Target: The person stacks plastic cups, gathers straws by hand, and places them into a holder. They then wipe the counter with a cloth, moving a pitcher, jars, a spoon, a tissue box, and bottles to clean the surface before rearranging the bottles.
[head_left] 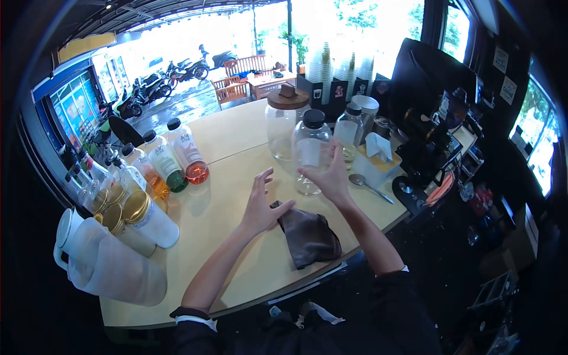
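Note:
My left hand (pixel 261 204) is over the middle of the wooden table (pixel 231 171), fingers apart, with its thumb by the top corner of a dark brown cloth (pixel 310 236). Nothing shows in its grasp. My right hand (pixel 330 177) is raised in front of a clear bottle (pixel 312 148) with a black cap and a pale label. Its fingers are spread and empty; whether they touch the bottle I cannot tell. Behind stand a large glass jar (pixel 283 127) with a wooden lid and another black-capped bottle (pixel 349 130).
Bottles with coloured liquid (pixel 171 177), gold-lidded jars (pixel 157 225) and a translucent pitcher (pixel 118 266) stand at the left. On the right are a spoon (pixel 373 188), a tissue box (pixel 376 168), stacked cups (pixel 322 77) and dark equipment (pixel 426 112).

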Available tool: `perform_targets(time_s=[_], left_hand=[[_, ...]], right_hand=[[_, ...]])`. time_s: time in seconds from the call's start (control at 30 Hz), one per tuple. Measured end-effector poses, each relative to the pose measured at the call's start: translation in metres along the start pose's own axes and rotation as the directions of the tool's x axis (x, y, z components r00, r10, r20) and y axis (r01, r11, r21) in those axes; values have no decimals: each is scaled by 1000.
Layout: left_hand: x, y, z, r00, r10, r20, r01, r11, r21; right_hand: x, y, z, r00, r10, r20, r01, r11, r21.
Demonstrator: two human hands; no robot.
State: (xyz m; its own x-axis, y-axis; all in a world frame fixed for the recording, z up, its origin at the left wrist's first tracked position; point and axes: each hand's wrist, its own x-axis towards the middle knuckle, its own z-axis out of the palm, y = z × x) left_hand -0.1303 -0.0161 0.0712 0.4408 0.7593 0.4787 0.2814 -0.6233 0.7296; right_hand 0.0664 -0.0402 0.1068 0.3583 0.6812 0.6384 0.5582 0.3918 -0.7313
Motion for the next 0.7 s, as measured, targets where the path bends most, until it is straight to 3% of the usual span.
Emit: perform_targets(time_s=[0.07, 0.13, 0.2, 0.3, 0.4, 0.47, 0.53, 0.7], left_hand=[[9, -9, 7, 998, 10, -58, -6, 997, 73], [15, -20, 13, 994, -80, -76, 81, 996, 22], [24, -37, 17, 964, -103, -245, 115, 993, 33], [40, -60, 5, 952, -147, -269, 144, 989, -32], [70, -92, 3, 941, -134, -311, 124, 991, -53], [94, -99, -4, 918, -223, -327, 239, 971, 9], [113, -118, 0, 904, -224, -365, 243, 970, 8], [139, -146, 13, 853, -307, -422, 382, 918, 105]], right_hand=[[3, -9, 25, 999, -23, 41, 21, 999, 35], [6, -17, 49, 977, 43, 210, -73, 988, 137], [11, -25, 64, 956, 55, 287, -103, 982, 157], [23, -13, 79, 900, -81, 428, -3, 981, 193], [36, 4, 70, 878, -118, 465, 86, 992, 88], [42, 6, 50, 852, -89, 516, 50, 995, 89], [45, 19, 36, 841, -56, 539, 21, 997, 71], [39, 40, 13, 868, -137, 478, 105, 990, 92]])
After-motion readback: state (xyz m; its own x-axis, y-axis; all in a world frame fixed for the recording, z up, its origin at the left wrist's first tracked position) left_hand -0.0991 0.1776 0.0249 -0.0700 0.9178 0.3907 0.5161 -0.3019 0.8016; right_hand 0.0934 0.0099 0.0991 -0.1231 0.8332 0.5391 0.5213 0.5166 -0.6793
